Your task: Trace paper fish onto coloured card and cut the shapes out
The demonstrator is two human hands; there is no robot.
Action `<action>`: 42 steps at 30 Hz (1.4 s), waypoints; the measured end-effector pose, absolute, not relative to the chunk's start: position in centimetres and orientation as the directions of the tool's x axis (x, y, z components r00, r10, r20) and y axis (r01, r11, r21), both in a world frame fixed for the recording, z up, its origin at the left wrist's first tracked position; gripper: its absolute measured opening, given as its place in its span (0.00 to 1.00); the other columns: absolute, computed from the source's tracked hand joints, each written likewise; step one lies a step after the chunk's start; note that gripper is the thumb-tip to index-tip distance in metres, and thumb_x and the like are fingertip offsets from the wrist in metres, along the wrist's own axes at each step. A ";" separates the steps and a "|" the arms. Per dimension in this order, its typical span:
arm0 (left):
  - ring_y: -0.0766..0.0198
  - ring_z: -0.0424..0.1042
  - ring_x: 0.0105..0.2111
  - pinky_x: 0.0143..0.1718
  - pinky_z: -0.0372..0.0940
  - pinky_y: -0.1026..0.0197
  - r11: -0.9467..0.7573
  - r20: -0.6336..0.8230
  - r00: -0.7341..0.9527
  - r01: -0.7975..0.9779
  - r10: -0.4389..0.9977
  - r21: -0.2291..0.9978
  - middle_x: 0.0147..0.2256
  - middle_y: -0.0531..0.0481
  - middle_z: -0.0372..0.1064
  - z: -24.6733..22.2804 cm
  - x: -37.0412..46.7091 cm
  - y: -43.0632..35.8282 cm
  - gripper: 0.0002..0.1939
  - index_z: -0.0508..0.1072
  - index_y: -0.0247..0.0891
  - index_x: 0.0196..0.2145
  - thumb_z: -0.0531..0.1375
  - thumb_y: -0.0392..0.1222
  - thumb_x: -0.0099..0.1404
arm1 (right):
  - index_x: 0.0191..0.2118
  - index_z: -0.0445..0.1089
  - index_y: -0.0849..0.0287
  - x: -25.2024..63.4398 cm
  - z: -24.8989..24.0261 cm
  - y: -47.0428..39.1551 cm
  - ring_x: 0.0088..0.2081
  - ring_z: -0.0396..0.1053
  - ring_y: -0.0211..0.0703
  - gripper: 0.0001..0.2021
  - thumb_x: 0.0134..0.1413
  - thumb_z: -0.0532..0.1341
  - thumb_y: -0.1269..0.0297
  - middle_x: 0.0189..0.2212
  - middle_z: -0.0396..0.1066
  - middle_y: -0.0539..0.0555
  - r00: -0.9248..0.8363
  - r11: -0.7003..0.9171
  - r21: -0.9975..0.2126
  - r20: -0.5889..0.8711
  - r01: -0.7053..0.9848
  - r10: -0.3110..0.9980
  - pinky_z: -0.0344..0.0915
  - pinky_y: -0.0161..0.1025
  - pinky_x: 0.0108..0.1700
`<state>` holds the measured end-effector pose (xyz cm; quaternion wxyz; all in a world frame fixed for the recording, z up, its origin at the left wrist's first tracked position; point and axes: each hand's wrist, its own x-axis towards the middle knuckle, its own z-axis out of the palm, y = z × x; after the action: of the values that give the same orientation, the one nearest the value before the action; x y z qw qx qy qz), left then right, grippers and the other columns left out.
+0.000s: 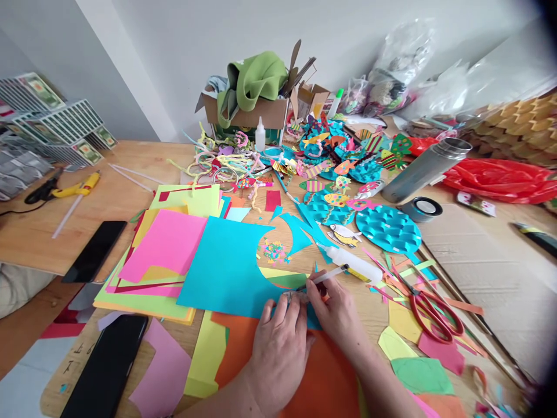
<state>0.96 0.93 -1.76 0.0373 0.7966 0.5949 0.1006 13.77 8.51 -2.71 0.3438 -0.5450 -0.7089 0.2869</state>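
At the near middle of a cluttered desk point(143, 159), a large blue sheet point(226, 261) lies flat, partly on a stack of coloured paper point(165, 238) and partly over an orange sheet point(331, 371). One big curved bite is already gone from its far right side, with blue scraps point(300, 237) just beyond. The rest of the sheet looks uncut, and how much outline is drawn cannot be told (fingers cover the spot). Farther back, patterned paper fish point(337, 200) appear finished, some resting on bumpy blue rounds point(389, 228).

The left hand point(278, 348) is open, palm down, its fingertips pressing a small pale piece point(296, 296) onto the sheet's near right part. The right hand point(337, 310) pinches a slim pen point(327, 274), its tip beside that piece. The pen points left and slightly toward the person, its long axis slanting back to the upper right. The blue sheet's long axis runs left to right, its right end angled nearer the person. Red-handled scissors point(435, 316) lie to the right, untouched.
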 end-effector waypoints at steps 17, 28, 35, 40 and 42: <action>0.55 0.63 0.56 0.54 0.57 0.49 -0.310 0.155 0.281 0.928 0.947 0.208 0.55 0.43 0.67 -1.8 0.9 1.2 0.22 0.66 0.33 0.56 0.55 0.47 0.69 | 0.33 0.64 0.57 13.8 -3.1 8.5 0.26 0.66 0.39 0.09 0.62 0.54 0.60 0.27 0.69 0.51 -0.116 0.211 -0.800 0.176 0.562 0.977 0.63 0.35 0.28; 0.55 0.62 0.55 0.52 0.57 0.51 -0.325 0.229 0.284 0.930 0.931 0.170 0.56 0.43 0.67 -2.1 1.0 1.2 0.21 0.68 0.33 0.55 0.53 0.47 0.70 | 0.32 0.65 0.58 14.1 -3.5 8.6 0.24 0.63 0.38 0.10 0.62 0.54 0.59 0.26 0.67 0.51 -0.094 0.198 -0.810 0.176 0.552 0.980 0.61 0.34 0.27; 0.54 0.62 0.55 0.52 0.58 0.50 -0.336 0.204 0.305 0.931 0.930 0.141 0.56 0.41 0.66 -2.2 0.9 1.2 0.23 0.67 0.33 0.56 0.53 0.49 0.69 | 0.32 0.64 0.58 14.1 -3.4 8.7 0.24 0.64 0.38 0.10 0.61 0.54 0.59 0.26 0.68 0.51 -0.060 0.186 -0.803 0.185 0.566 0.981 0.62 0.34 0.27; 0.54 0.63 0.55 0.51 0.58 0.50 -0.337 0.220 0.300 0.930 0.928 0.150 0.56 0.41 0.67 -2.2 1.0 1.2 0.22 0.68 0.33 0.55 0.53 0.48 0.70 | 0.32 0.64 0.58 14.2 -3.4 8.7 0.23 0.64 0.38 0.09 0.61 0.54 0.60 0.26 0.69 0.51 -0.050 0.196 -0.789 0.206 0.582 0.977 0.62 0.34 0.27; 0.54 0.63 0.55 0.51 0.58 0.50 -0.337 0.229 0.298 0.929 0.927 0.153 0.56 0.41 0.67 -2.2 1.0 1.1 0.21 0.68 0.33 0.55 0.52 0.47 0.70 | 0.32 0.65 0.58 14.2 -3.3 8.7 0.23 0.64 0.38 0.09 0.61 0.54 0.60 0.25 0.69 0.51 -0.045 0.196 -0.784 0.210 0.589 0.977 0.62 0.34 0.27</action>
<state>1.01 1.15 -2.19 -0.0044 0.8056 0.5759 0.1391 14.21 8.68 -3.35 0.3765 -0.5795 -0.6753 0.2576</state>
